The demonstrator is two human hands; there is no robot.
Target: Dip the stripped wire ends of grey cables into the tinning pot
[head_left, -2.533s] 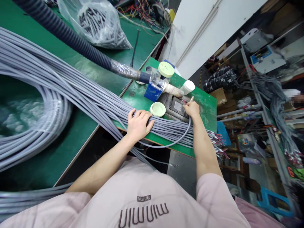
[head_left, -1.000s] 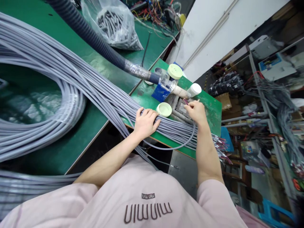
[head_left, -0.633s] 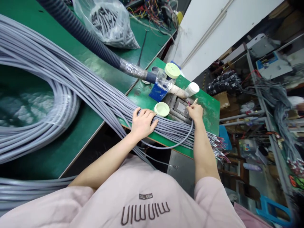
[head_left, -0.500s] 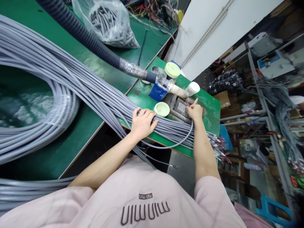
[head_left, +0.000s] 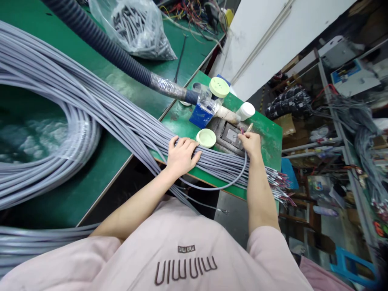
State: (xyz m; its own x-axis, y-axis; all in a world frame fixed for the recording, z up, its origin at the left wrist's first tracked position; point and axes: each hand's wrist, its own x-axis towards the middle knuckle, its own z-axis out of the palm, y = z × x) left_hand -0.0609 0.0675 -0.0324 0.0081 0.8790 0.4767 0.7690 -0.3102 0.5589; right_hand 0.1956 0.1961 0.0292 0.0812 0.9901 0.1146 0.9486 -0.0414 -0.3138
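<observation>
Grey cable (head_left: pixel 209 188), clamped in right hand's (head_left: pixel 251 144) grip, pale stick (head_left: pixel 249 127) showing more than a second ago, left hand (head_left: pixel 182 157) spread on cable bundle (head_left: pixel 142 126).

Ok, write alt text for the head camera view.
A person's right hand holds a gray cable near its end beside a dark fixture on a green bench, while the left hand rests on a thick bundle of gray cables. A corrugated hose runs toward the fixture, near a pale-green dish.
</observation>
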